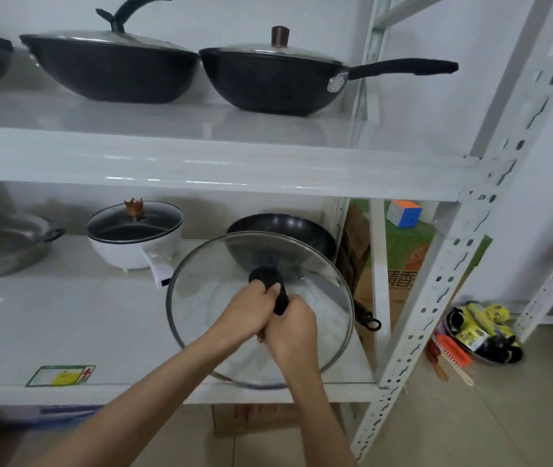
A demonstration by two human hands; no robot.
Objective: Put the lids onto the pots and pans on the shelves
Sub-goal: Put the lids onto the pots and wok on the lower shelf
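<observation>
Glass lid [201,298] tilted, top face toward the person, before the open black pan [282,230] on the lower shelf [66,315]. Left hand [246,311] and right hand [293,326] both clasp its black handle [273,284], long axis running near-far.

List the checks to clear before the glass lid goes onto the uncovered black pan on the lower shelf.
1. Grip: left hand and right hand both closed on the lid handle: ok.
2. Black pan uncovered: ok.
3. Glass lid centred over pan: not ok, it sits nearer the camera.
4. Lid size matches pan: cannot tell.
5. White pot clear of the path: ok.
</observation>
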